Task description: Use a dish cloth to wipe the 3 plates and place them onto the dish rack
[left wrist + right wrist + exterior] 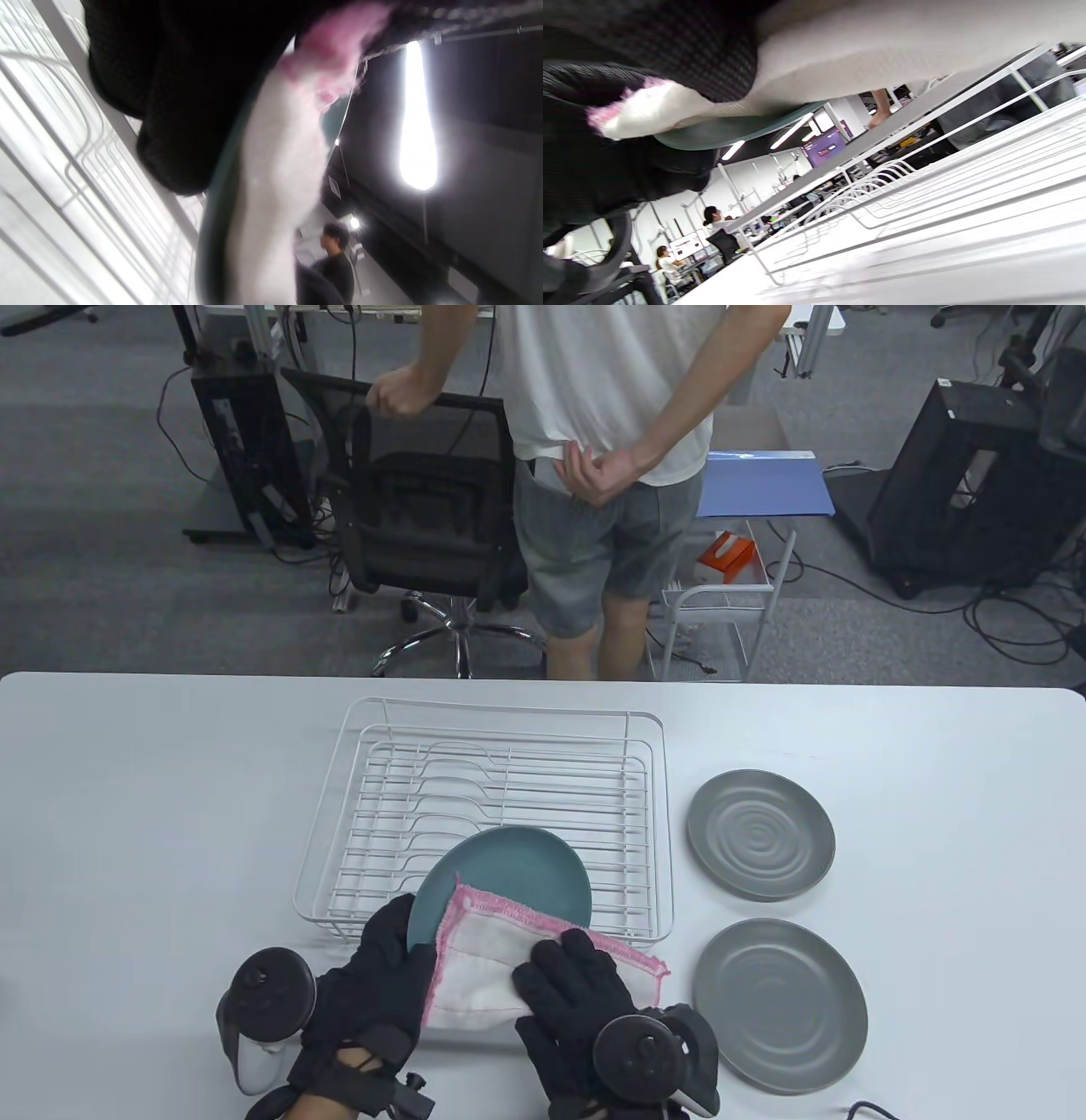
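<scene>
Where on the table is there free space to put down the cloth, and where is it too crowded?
Bare tabletop lies left of the white wire dish rack, and more at the far right beyond the two grey round plates. It is crowded at the rack's near edge, where both gloved hands hold the teal plate and the pink-edged white cloth.

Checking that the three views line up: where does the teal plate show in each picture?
Table view: the teal plate is low centre, above the near edge of the dish rack, held by the left hand, the dish cloth over its near part.
Left wrist view: only a dark teal rim, bottom centre, beside the cloth.
Right wrist view: teal underside, upper left, below the cloth.
Shared landmark: the white wire dish rack.
</scene>
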{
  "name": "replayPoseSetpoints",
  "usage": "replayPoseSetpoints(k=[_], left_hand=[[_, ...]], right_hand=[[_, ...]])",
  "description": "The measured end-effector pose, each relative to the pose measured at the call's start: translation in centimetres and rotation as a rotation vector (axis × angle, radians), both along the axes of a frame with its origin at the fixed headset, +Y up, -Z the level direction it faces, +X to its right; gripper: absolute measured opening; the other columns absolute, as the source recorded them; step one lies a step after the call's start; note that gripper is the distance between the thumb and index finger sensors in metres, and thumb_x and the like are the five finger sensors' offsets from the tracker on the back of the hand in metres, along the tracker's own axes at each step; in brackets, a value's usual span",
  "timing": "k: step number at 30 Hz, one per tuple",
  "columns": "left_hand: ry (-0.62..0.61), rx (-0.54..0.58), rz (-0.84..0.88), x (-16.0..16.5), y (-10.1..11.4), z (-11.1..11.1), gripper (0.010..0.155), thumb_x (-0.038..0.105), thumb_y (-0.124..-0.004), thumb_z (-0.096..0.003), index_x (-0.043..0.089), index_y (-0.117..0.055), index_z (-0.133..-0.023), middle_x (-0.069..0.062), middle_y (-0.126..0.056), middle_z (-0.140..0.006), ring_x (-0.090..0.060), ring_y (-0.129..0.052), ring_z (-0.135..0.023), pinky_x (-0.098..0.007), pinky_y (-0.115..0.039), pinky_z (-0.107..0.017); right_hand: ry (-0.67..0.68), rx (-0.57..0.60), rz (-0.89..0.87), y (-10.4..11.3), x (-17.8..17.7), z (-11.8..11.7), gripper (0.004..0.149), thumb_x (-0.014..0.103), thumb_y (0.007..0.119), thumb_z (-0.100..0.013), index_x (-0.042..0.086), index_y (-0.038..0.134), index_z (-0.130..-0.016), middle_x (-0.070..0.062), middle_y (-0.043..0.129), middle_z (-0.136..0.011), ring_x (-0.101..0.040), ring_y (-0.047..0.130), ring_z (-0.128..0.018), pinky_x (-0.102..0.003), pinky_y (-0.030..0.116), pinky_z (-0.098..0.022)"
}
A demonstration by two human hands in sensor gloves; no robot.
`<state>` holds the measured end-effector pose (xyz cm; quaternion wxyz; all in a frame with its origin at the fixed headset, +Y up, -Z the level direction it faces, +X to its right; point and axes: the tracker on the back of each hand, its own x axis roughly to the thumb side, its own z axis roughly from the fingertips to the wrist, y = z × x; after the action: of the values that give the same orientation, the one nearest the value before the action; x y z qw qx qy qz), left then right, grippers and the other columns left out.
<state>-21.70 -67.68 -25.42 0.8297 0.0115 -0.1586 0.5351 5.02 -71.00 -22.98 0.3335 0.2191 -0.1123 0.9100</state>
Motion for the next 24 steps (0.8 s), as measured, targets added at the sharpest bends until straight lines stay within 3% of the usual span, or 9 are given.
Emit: replayPoseSetpoints(k=[8,14,18,21,24], left_hand=[[-0.172,-0.022,-0.084,2.5,-0.5,0.3,0.065,0.029,-0.075,-0.0560,0.019,-0.037,-0.108,-0.018,-0.079,-0.101,-0.036,-0.113,-0.058,-0.052,-0.082,-0.056],[-0.294,-0.025,-0.098,4.3,-1.1,0.6,0.069,0.028,-0.076,-0.0556,0.022,-0.033,-0.109,-0.019,-0.078,-0.103,-0.036,-0.113,-0.058,-0.053,-0.082,-0.057],[-0.356,-0.010,-0.170,5.4,-1.2,1.0,0.070,0.028,-0.076,-0.0557,0.023,-0.030,-0.110,-0.017,-0.076,-0.104,-0.033,-0.113,-0.058,-0.051,-0.083,-0.057],[-0.390,-0.002,-0.193,5.9,-1.4,1.2,0.072,0.029,-0.074,-0.0560,0.025,-0.026,-0.110,-0.015,-0.073,-0.107,-0.031,-0.113,-0.059,-0.050,-0.083,-0.058],[-0.353,0.019,-0.232,6.0,-1.4,1.4,0.072,0.028,-0.074,-0.0559,0.027,-0.026,-0.110,-0.013,-0.072,-0.109,-0.033,-0.112,-0.061,-0.051,-0.081,-0.059]], right_hand=[[-0.133,-0.026,-0.071,-0.1,2.3,-0.8,0.050,0.034,0.080,-0.047,0.009,0.075,-0.090,-0.017,0.058,-0.096,-0.040,0.040,-0.089,-0.060,0.045,-0.061],[-0.186,0.054,-0.236,1.3,4.0,-0.4,0.051,0.034,0.079,-0.049,0.010,0.069,-0.092,-0.014,0.050,-0.097,-0.038,0.033,-0.087,-0.059,0.043,-0.061],[-0.121,0.115,-0.319,2.1,3.9,0.1,0.051,0.035,0.079,-0.048,0.013,0.068,-0.093,-0.011,0.047,-0.097,-0.035,0.029,-0.088,-0.056,0.038,-0.061],[-0.020,0.159,-0.367,2.4,3.1,0.6,0.051,0.036,0.080,-0.047,0.016,0.069,-0.092,-0.009,0.048,-0.097,-0.033,0.033,-0.088,-0.055,0.043,-0.062],[0.084,0.137,-0.449,2.3,2.1,0.9,0.050,0.035,0.082,-0.045,0.016,0.073,-0.091,-0.009,0.052,-0.097,-0.033,0.036,-0.089,-0.055,0.043,-0.062]])
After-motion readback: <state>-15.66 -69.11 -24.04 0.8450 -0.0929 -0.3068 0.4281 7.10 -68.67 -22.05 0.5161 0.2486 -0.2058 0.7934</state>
